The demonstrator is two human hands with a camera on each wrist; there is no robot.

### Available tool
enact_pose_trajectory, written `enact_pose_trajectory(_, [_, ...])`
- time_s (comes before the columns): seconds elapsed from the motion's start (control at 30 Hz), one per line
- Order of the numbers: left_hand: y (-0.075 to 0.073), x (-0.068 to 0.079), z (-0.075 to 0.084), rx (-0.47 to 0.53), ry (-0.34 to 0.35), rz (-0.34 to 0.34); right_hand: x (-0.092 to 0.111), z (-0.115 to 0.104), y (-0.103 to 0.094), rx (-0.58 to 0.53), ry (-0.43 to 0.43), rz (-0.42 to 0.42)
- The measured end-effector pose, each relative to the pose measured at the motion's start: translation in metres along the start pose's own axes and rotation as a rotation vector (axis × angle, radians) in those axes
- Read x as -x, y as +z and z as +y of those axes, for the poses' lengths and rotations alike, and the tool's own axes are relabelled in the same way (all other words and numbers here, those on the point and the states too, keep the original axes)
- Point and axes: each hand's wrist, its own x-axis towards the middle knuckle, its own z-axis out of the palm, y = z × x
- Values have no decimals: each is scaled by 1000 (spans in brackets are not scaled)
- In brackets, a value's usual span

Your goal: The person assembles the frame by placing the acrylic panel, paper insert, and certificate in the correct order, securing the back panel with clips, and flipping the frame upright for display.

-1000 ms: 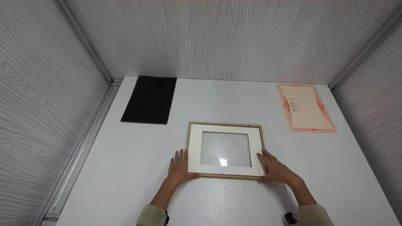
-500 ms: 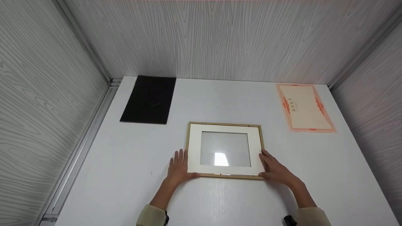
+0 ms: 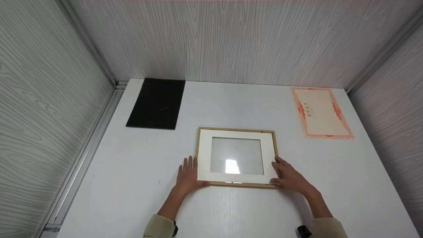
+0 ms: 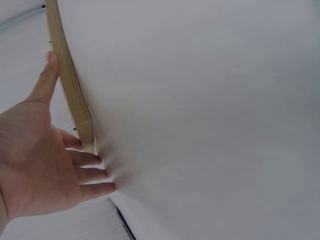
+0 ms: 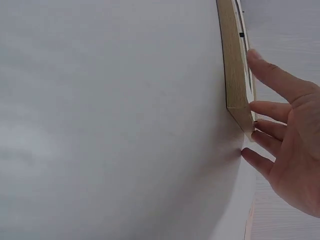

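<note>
A wooden picture frame lies flat on the white table, with a cream mat inside it around a clear pane. My left hand rests at the near left corner, fingers straight along the left side and thumb on the near edge. At the near right corner is my right hand, its thumb and index finger over the mat's edge and other fingers against the side. Both wrist views show the frame's wooden edge touched by extended fingers.
A black board lies at the back left of the table. A cream certificate sheet with an orange-red border lies at the back right. Grey wood-grain panels stand behind and on both sides.
My right thumb and fingers have shifted slightly at the near right corner, the thumb now over the mat's edge. The left hand and frame stay in place.
</note>
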Motion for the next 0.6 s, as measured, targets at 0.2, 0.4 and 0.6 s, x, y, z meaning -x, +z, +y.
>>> enact_pose_trajectory(0.2, [2,-1,-1,7,-4,-3,-3,16,-24,-4,29,154])
enact_pose_trajectory(0.4, [3,1,-3,4,-8,0,-14,51,-66,-77,172,222])
enact_pose_trajectory(0.6, [0,4,-7,30,-4,12,-38,79,-86,-24,343,212])
